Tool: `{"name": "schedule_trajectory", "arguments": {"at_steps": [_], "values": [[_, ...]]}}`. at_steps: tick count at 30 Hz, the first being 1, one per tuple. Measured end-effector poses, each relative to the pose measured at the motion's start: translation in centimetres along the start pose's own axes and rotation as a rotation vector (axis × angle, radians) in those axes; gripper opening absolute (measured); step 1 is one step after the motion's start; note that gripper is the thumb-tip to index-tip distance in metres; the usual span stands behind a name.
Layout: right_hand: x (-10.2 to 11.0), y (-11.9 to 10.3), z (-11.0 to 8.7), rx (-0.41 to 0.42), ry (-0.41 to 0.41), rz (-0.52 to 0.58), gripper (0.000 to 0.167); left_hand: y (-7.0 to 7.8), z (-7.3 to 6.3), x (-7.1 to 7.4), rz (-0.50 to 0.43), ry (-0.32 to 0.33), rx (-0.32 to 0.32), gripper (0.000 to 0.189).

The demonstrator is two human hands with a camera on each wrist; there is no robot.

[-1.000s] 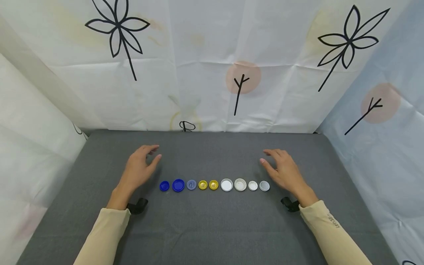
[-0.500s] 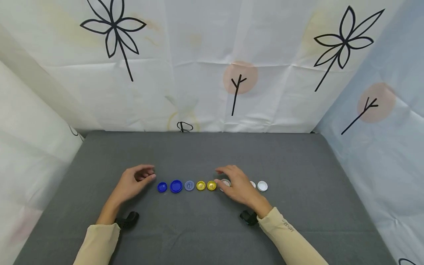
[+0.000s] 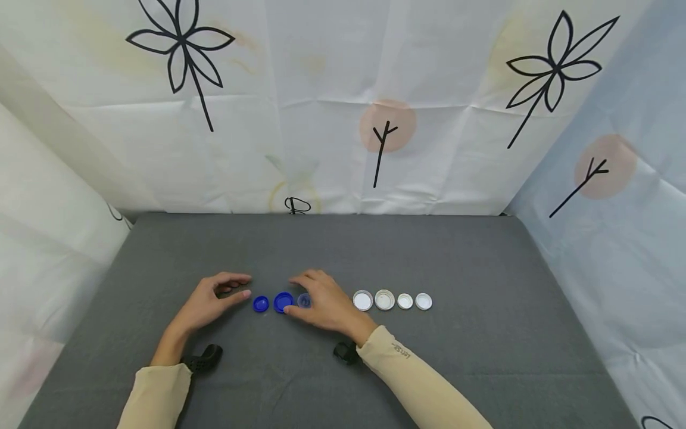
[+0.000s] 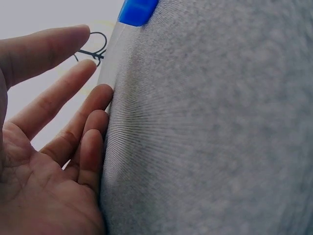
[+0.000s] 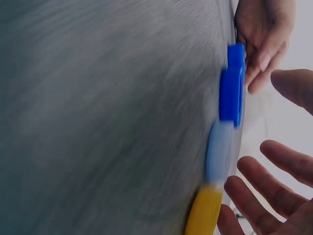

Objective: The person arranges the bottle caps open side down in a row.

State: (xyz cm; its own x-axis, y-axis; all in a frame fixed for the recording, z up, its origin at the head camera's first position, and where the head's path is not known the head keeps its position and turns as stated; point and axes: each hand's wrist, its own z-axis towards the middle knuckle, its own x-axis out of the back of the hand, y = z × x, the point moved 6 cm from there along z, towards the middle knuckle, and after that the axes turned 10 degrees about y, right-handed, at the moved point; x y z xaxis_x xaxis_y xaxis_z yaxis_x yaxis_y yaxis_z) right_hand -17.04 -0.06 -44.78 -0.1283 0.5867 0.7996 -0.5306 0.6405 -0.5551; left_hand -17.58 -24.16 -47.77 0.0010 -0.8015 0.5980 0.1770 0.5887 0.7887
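Watching remotely, I see the right hand (image 3: 324,304) has swept left, putting the dark blue caps (image 3: 281,300) on the table (image 3: 289,387) within reach of it and the left hand (image 3: 210,301); fingers parted, neither pinches anything

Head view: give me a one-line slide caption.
Right hand over part of a row of caps, left hand beside its blue end, on a grey surface.

Table (image 3: 482,268): plain grey. On the table: 2 deep-blue caps (image 3: 283,301), 1 pale-blue cap (image 3: 303,300), yellow cap (image 5: 203,210), 4 whitish caps (image 3: 384,300). Behind the table: white cloth (image 3: 321,71), black line flowers (image 3: 181,40), 1 pink disc (image 3: 404,118). Over the table: cream sleeves (image 3: 412,381), dark lettering (image 3: 401,350) on the right.
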Motion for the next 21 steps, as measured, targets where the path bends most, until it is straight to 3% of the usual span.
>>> {"name": "schedule_trajectory", "arguments": {"at_steps": [11,21], "values": [[-2.9,-1.9,2.3,-0.004,-0.063,-0.103,0.06,0.1,-0.1,-0.1,0.014,-0.046,-0.055,0.033],[-3.4,-1.7,2.4,-0.036,-0.017,-0.132,0.049,0.2,-0.2,-1.1,-0.004,-0.114,-0.035,0.036]]}}
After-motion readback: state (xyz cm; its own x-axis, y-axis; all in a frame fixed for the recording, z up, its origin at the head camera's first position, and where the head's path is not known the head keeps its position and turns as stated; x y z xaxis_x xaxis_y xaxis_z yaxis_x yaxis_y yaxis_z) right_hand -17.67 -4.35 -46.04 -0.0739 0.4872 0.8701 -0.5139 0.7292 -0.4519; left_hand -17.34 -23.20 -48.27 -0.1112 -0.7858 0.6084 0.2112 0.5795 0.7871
